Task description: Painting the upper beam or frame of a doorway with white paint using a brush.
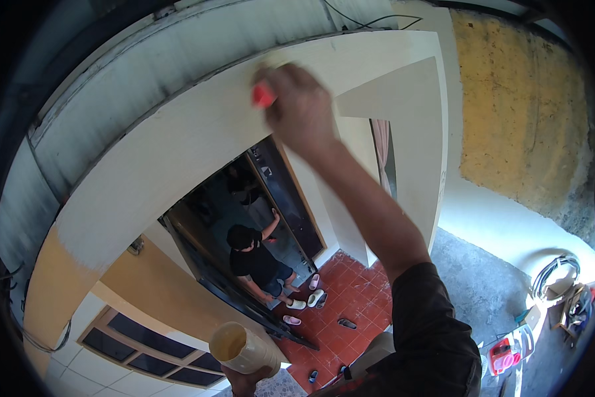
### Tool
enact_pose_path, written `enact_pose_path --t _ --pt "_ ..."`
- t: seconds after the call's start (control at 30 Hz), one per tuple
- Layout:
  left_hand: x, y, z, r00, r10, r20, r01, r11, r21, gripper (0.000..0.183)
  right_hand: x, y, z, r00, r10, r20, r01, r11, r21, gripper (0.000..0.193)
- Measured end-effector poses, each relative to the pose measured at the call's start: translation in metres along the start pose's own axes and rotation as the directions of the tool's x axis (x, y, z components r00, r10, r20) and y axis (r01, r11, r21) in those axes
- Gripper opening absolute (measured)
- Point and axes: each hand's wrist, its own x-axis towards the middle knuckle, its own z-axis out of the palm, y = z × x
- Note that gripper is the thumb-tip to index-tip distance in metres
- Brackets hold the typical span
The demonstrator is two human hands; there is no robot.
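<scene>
My right hand (300,109) is raised against the cream-coated beam (211,106) above a doorway, closed on what looks like a paintbrush. Only the brush's red handle end (264,96) shows; motion blurs the hand and hides the bristles. Low in the view, my left hand (241,382) grips a pale, round paint container (261,357) from below. Its open mouth faces up, with cream-beige residue on the inner wall. Toward the left end of the beam, the pale coat stops in a streaky edge against older yellow-beige paint (59,271).
Far below, a person in black (257,261) stands in the doorway, one hand on the dark door (291,198). Sandals and clogs (316,298) lie on red tiles (357,284). A coiled hose (555,274) and a red-and-pink item (504,357) are at right; loose wires (370,23) run above.
</scene>
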Motion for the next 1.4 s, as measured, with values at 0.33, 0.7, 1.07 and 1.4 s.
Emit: enact_pose_path --t 0.33,0.7,1.07,1.4 --pt "-0.001 0.031 0.061 0.915 0.081 -0.395 0.063 0.939 0.338 0.100 0.003 0.184 -0.049 0.656 0.748 -0.096 -0.469 0.505 0.725 0.021" --pt "0.017 0.031 0.065 0.927 0.040 -0.372 0.059 0.966 0.251 0.098 -0.050 -0.037 -0.050 0.990 0.071 0.121 -0.130 0.781 0.610 0.021" --pt "0.017 0.037 0.075 0.932 0.015 -0.363 0.054 0.982 0.178 0.092 -0.042 0.184 -0.056 0.637 0.727 -0.257 -0.520 0.651 0.554 0.007" --pt "0.024 0.032 0.071 0.925 0.039 -0.379 0.033 0.983 0.181 0.092 -0.041 0.023 -0.045 0.953 0.295 0.067 -0.272 0.741 0.613 0.017"
